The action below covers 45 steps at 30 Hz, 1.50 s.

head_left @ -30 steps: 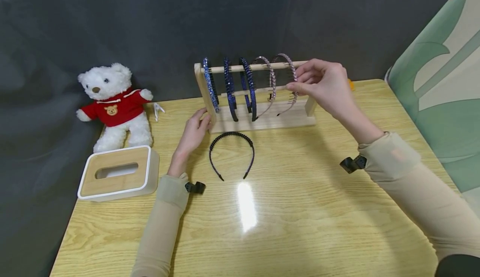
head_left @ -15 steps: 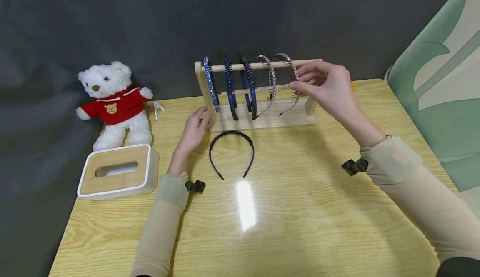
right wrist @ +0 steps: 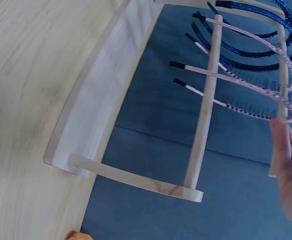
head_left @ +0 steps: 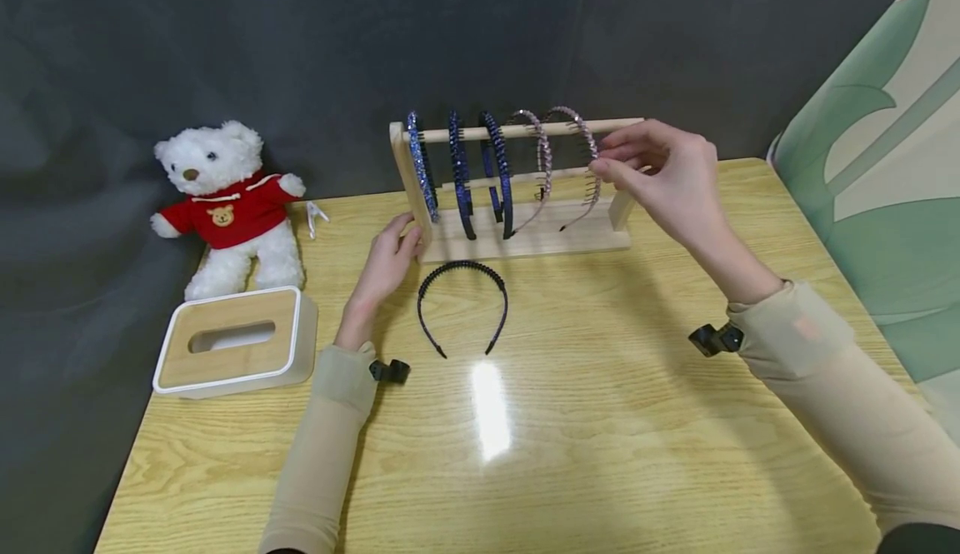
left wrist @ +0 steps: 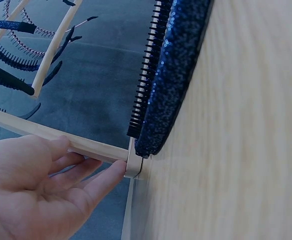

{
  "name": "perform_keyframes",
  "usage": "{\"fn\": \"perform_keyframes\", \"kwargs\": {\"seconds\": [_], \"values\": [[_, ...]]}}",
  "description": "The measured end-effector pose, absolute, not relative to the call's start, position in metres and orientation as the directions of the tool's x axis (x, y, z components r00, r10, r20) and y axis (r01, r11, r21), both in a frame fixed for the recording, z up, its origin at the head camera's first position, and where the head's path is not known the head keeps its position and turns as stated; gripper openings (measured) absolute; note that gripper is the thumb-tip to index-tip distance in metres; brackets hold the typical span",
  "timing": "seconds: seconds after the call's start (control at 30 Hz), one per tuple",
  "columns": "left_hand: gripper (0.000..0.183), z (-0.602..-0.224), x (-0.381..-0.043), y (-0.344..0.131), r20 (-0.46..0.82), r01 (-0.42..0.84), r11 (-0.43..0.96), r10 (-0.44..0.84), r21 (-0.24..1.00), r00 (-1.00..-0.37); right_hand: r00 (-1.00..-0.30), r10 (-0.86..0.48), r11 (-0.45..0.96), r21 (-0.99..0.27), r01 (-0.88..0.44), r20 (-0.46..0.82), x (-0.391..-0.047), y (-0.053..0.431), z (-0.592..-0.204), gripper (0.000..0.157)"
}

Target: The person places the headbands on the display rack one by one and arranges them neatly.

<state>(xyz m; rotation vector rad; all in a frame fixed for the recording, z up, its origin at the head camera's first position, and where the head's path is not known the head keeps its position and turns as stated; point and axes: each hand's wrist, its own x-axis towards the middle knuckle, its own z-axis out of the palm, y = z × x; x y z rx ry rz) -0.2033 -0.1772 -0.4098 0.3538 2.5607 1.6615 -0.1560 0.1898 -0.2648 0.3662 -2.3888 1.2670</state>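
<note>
A wooden headband rack (head_left: 525, 242) stands at the back of the table. My left hand (head_left: 390, 261) grips its lower left corner; in the left wrist view the thumb lies along the upright and the fingers (left wrist: 111, 175) reach the base. On the top bar hang several dark blue headbands (head_left: 498, 162) and two pink beaded headbands (head_left: 545, 158). My right hand (head_left: 671, 175) is beside the rightmost pink band, thumb and fingers apart. In the right wrist view the thumb tip is right at that band's edge (right wrist: 289, 112). A black headband (head_left: 462, 266) lies on the table before the rack.
A white teddy bear (head_left: 213, 162) in a red sweater sits at the left. In front of it is a tissue box (head_left: 240, 321) with a wooden lid. A small white item (head_left: 316, 217) lies beside the bear. A dark curtain (head_left: 480, 37) hangs behind the table.
My right hand and the rightmost pink headband shift slightly right along the bar; then the band stays put while the hand eases farther right. My left hand stays on the rack.
</note>
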Motion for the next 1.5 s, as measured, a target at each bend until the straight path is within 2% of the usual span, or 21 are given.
{"fn": "perform_keyframes", "kwargs": {"seconds": [0.23, 0.63, 0.8, 1.27, 1.5], "values": [[0.045, -0.409, -0.203, -0.177, 0.063, 0.151, 0.387, 0.23, 0.91, -0.971, -0.792, 0.028, 0.504, -0.693, -0.516, 0.61, -0.144, 0.19, -0.252, 0.031], [0.045, -0.409, -0.202, -0.179, 0.063, 0.154, 0.396, 0.233, 0.905, -0.97, -0.812, -0.151, 0.473, -0.68, -0.56, 0.563, -0.119, 0.157, -0.243, 0.037], [0.045, -0.409, -0.202, -0.178, 0.067, 0.156, 0.389, 0.232, 0.908, -0.97, -0.804, -0.246, 0.469, -0.66, -0.587, 0.541, -0.117, 0.145, -0.252, 0.036], [0.045, -0.408, -0.203, -0.177, 0.065, 0.155, 0.393, 0.234, 0.906, -0.97, -0.705, -0.409, 0.368, -0.602, -0.709, 0.58, -0.116, 0.115, -0.291, 0.033], [0.045, -0.408, -0.202, -0.177, 0.062, 0.152, 0.382, 0.238, 0.912, -0.969, -0.742, -0.441, 0.393, -0.634, -0.666, 0.505, -0.119, 0.108, -0.311, 0.035]]}}
